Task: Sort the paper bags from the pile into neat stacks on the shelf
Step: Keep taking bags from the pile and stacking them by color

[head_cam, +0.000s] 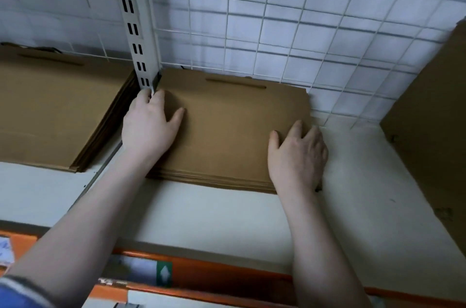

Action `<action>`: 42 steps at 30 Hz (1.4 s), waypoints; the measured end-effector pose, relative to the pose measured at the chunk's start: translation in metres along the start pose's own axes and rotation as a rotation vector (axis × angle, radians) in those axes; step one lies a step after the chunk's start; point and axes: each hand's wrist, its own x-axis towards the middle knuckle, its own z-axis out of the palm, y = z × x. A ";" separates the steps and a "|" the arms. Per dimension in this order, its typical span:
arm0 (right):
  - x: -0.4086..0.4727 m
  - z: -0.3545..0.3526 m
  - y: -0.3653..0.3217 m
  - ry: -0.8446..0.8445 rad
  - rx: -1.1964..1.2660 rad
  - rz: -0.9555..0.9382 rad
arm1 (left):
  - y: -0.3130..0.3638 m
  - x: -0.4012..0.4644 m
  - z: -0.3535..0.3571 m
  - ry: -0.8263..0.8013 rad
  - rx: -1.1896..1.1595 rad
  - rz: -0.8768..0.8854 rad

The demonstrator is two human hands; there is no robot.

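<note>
shelf [327, 219]: I see the stack [227, 136] lying flat at its back, against the post [137, 30] and mesh [277, 17].
stack axis: long side left-right; handle slot faces the mesh.
risk: uneven push probably skews it; front edges are already stepped, right corner could fan out.
left hand [148, 128]: flat, fingers straight, pressing the left edge.
right hand [297, 153]: fingers bent over the right edge; real grip or not, I cannot tell.

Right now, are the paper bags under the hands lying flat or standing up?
Flat. The stack of paper bags lies folded on the shelf, layered edges showing along its front, with the left hand and right hand resting on top.
</note>
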 end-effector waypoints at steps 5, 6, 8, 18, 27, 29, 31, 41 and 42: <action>-0.007 -0.002 -0.001 0.042 0.091 -0.164 | -0.004 -0.009 -0.014 0.105 0.075 0.150; -0.010 -0.004 -0.001 0.051 0.107 -0.190 | -0.007 -0.013 -0.019 0.115 0.086 0.167; -0.019 -0.010 -0.002 0.087 0.124 -0.236 | -0.015 -0.024 -0.030 0.134 0.100 0.188; -0.118 -0.007 -0.057 0.142 0.141 -0.432 | -0.108 -0.080 -0.091 0.165 0.118 0.183; -0.249 0.006 -0.224 0.075 0.251 -0.561 | -0.289 -0.132 -0.201 0.218 0.156 -0.013; -0.283 0.013 -0.263 0.068 0.256 -0.602 | -0.334 -0.145 -0.229 0.213 0.165 -0.081; -0.315 0.018 -0.299 0.033 0.276 -0.639 | -0.375 -0.156 -0.254 0.219 0.188 -0.099; -0.415 0.037 -0.457 -0.085 0.369 -0.866 | -0.529 -0.179 -0.341 0.342 0.268 -0.304; -0.419 0.040 -0.472 -0.099 0.374 -0.878 | -0.542 -0.179 -0.343 0.337 0.265 -0.333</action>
